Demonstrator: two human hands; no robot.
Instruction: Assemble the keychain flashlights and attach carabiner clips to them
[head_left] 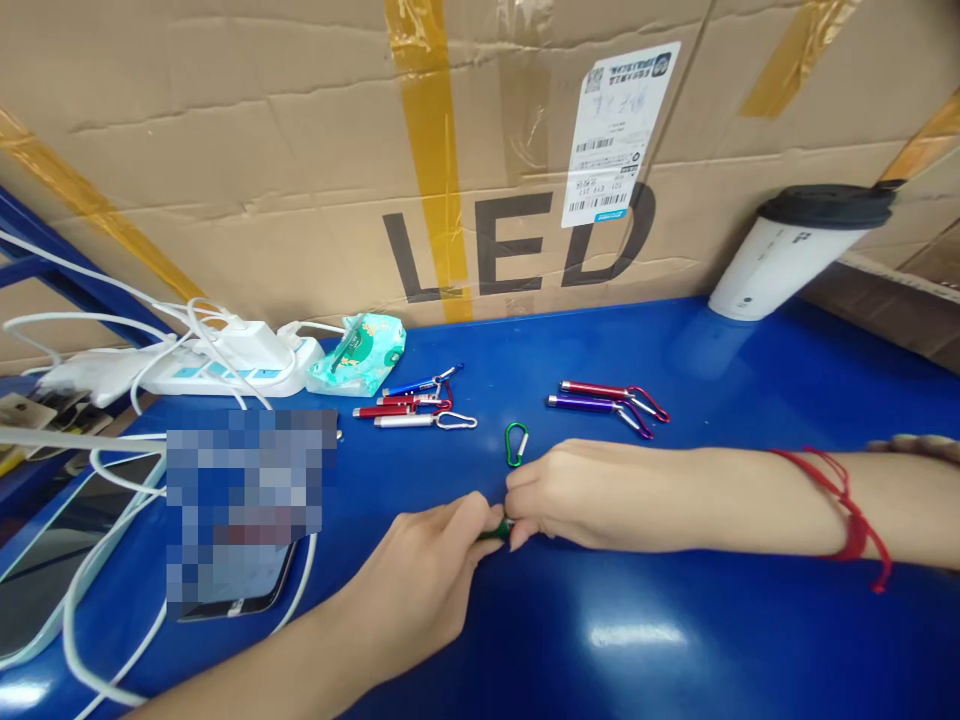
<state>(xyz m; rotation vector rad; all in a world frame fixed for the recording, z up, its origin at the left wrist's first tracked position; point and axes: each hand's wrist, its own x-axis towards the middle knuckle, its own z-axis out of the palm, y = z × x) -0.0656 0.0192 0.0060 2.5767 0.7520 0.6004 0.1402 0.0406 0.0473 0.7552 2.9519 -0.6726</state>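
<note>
My left hand [420, 580] and my right hand [570, 495] meet over the blue table [675, 640], both closed on a small green keychain flashlight [496, 530] that is mostly hidden by the fingers. Its green carabiner [517, 444] sticks out just above my right hand. A red string bracelet [847, 510] circles my right wrist. Behind the hands lie blue, red and silver keychain flashlights [420, 403] in one group. A red and a purple flashlight [607, 398] lie further right.
A large cardboard box marked LED [517, 250] stands along the back. A white cup with a black lid [795, 255] sits at the right rear. At the left are a power strip with chargers [225, 360], white cables, a tissue pack [360, 355] and a phone [240, 590].
</note>
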